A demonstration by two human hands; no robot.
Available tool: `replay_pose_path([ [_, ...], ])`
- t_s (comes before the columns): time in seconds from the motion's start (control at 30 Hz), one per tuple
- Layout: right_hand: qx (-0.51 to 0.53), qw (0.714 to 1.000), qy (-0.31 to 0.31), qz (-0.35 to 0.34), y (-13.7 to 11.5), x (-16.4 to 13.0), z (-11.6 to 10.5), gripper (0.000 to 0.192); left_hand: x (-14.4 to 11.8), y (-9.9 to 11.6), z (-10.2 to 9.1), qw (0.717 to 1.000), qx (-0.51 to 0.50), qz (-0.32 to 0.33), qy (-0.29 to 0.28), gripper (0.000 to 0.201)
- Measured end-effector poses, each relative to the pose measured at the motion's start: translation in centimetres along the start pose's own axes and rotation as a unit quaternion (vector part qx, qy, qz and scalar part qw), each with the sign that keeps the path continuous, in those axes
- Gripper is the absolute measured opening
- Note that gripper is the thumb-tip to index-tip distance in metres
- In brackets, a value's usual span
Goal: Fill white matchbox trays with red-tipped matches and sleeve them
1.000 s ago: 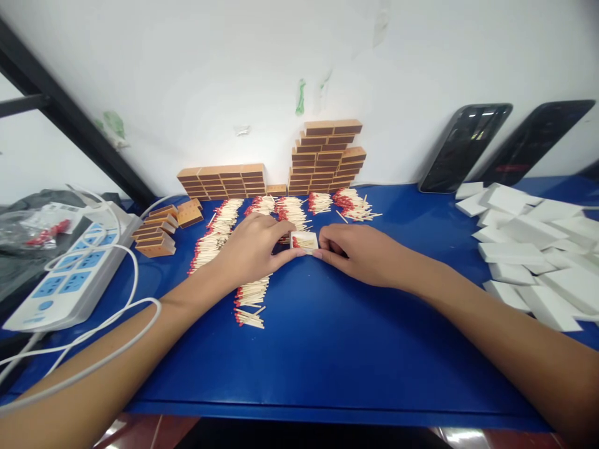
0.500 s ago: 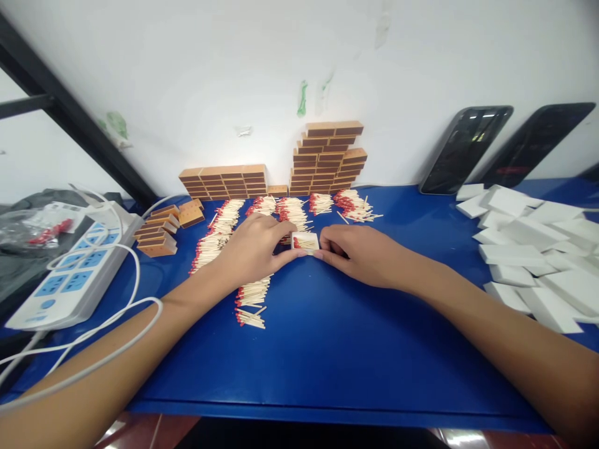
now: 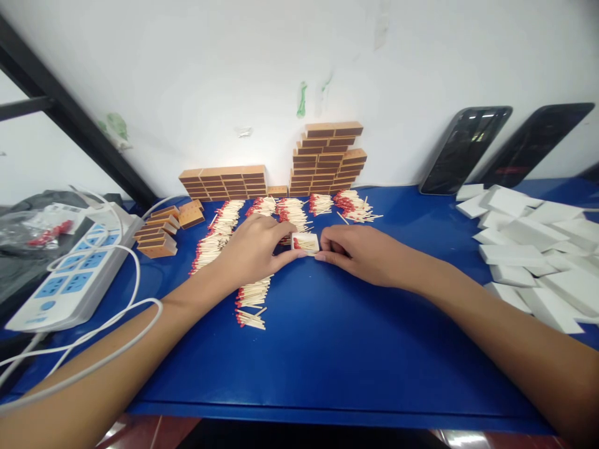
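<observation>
A small white matchbox tray (image 3: 309, 239) with red-headed matches inside is between my two hands, low over the blue table. My left hand (image 3: 255, 249) is closed on its left end, thumb at the front and fingers behind. Curled fingers and thumb of my right hand (image 3: 360, 252) close at the right end; part of that grip is hidden. Bundles of loose matches (image 3: 292, 211) lie just behind the tray. A long row of matches (image 3: 213, 243) runs partly under my left hand, with more matches (image 3: 253, 293) in front of my left wrist.
Brown matchboxes (image 3: 322, 165) are stacked against the wall, with a lower stack (image 3: 224, 182) to their left. Several matchbox sleeves (image 3: 159, 234) stand by a power strip (image 3: 75, 268) and white cable (image 3: 135, 274). White trays (image 3: 528, 243) pile up right, near two leaning phones (image 3: 468, 149).
</observation>
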State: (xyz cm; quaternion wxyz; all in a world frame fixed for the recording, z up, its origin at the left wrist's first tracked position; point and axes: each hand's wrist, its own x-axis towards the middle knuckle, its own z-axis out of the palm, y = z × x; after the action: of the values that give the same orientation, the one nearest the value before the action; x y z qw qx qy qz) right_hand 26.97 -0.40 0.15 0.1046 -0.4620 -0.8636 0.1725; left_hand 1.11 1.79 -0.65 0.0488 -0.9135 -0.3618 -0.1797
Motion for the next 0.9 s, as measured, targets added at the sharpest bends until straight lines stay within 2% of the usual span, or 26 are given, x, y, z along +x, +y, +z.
replay_pose_path([
  [0.13, 0.027, 0.999, -0.027, 0.008, 0.2, 0.0, -0.5, 0.023, 0.0, 0.0, 0.0, 1.0, 0.0, 0.002, -0.002, 0.049],
  [0.3, 0.041, 0.998, -0.033, 0.017, 0.5, -0.2, -0.8, 0.023, 0.0, 0.0, -0.1, 1.0, 0.002, 0.01, 0.009, 0.048],
  [0.47, 0.051, 0.998, -0.039, 0.024, 0.6, -0.4, -1.2, 0.026, -0.1, -0.1, 0.0, 1.0, 0.006, 0.017, 0.02, 0.047],
  [0.63, 0.077, 0.994, -0.077, 0.022, 0.7, -0.7, -2.4, 0.031, 0.0, -0.2, 0.1, 0.999, 0.009, 0.02, 0.039, 0.049],
  [0.77, 0.097, 0.995, -0.025, 0.01, 1.0, -0.7, -2.7, 0.033, -0.1, -0.1, 0.1, 0.998, 0.007, 0.037, 0.055, 0.049],
  [0.9, 0.1, 0.995, 0.003, -0.003, 1.2, -0.4, -1.9, 0.028, -0.1, 0.3, -0.1, 0.996, -0.009, 0.06, 0.066, 0.047],
])
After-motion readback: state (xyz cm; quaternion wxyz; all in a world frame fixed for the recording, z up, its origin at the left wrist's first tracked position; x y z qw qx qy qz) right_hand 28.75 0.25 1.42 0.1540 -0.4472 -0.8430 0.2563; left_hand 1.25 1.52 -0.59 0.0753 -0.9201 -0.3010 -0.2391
